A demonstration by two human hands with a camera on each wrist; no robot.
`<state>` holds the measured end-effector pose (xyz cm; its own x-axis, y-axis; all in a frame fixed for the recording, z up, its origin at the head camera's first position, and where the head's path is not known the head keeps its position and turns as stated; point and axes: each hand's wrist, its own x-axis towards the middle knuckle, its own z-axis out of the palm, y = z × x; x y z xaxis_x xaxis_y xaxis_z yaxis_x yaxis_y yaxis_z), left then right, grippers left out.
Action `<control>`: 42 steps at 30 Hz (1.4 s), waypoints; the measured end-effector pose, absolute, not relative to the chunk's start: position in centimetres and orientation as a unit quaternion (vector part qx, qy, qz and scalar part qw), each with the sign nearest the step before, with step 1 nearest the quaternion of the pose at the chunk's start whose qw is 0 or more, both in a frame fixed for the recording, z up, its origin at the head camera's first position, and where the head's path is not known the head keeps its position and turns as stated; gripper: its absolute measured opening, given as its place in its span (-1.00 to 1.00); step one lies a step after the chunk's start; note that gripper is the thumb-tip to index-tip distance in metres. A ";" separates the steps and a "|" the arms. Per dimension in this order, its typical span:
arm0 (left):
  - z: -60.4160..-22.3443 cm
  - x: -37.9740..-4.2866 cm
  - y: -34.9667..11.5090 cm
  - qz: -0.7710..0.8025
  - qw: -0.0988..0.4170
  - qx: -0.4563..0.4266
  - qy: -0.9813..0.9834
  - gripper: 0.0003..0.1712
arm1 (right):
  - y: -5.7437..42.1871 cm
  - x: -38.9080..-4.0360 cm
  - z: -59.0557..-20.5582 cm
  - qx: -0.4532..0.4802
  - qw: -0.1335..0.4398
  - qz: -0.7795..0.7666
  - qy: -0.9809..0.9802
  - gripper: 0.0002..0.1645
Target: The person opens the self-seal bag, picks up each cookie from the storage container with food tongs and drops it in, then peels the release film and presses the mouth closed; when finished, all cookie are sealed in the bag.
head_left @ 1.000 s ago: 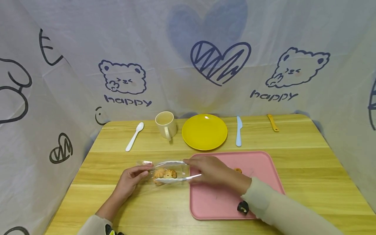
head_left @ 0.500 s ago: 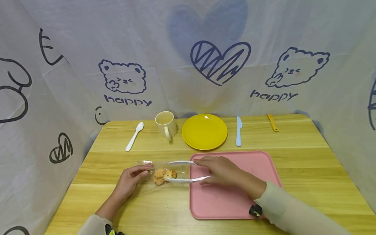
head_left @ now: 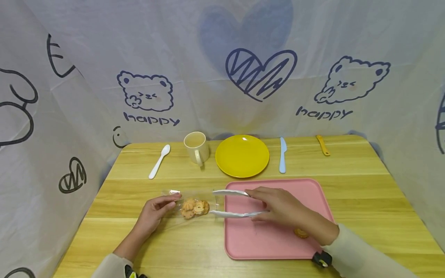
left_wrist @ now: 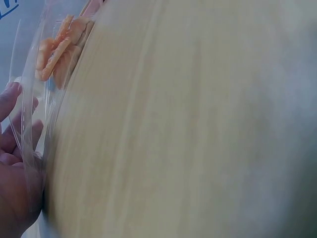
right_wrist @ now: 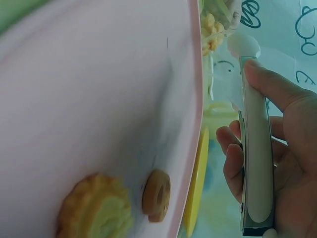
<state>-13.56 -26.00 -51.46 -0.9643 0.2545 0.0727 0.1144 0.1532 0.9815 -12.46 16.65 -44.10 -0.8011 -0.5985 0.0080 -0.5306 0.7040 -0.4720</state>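
The left hand [head_left: 156, 211] pinches a clear bag [head_left: 213, 199], cookies [head_left: 194, 208] inside, left of the pink tray [head_left: 243, 241]. The right hand [head_left: 281, 206] wraps its fingers round tongs [head_left: 240, 215], tips apart at the bag's right end. The right wrist view shows two tray cookies [right_wrist: 96, 210]; the head view shows one, beside the forearm [head_left: 318, 224].

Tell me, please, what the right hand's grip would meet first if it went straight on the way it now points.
Probably the clear plastic bag of golden-brown cookies, met by the white-and-silver tongs in the right hand; whether their tips are inside it is unclear.
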 end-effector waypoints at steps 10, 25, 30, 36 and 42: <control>-51.6 -13.5 -26.1 0.633 0.053 0.121 0.763 -0.66 | 19.4 -10.8 -44.2 -0.285 0.069 -0.240 0.926 -0.10; -51.5 -13.5 -26.0 0.635 0.051 0.121 0.761 -0.67 | 23.5 -8.0 -44.7 -0.266 -0.020 -0.259 0.928 -0.11; -51.5 -13.5 -26.0 0.636 0.052 0.119 0.761 -0.67 | 24.9 -7.0 -44.5 -0.237 -0.018 -0.260 0.936 -0.10; -51.5 -13.5 -26.0 0.633 0.052 0.117 0.763 -0.68 | 26.3 -6.2 -44.8 -0.195 -0.016 -0.244 0.950 -0.04; -51.6 -13.5 -26.0 0.637 0.051 0.124 0.759 -0.68 | 27.8 -6.1 -45.4 -0.181 -0.035 -0.224 0.957 -0.05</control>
<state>-13.53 -26.04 -51.55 -0.9639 0.2539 0.0798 0.1230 0.1588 0.9796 -6.06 27.77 -45.44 -0.9320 -0.3310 0.1478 -0.3622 0.8343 -0.4156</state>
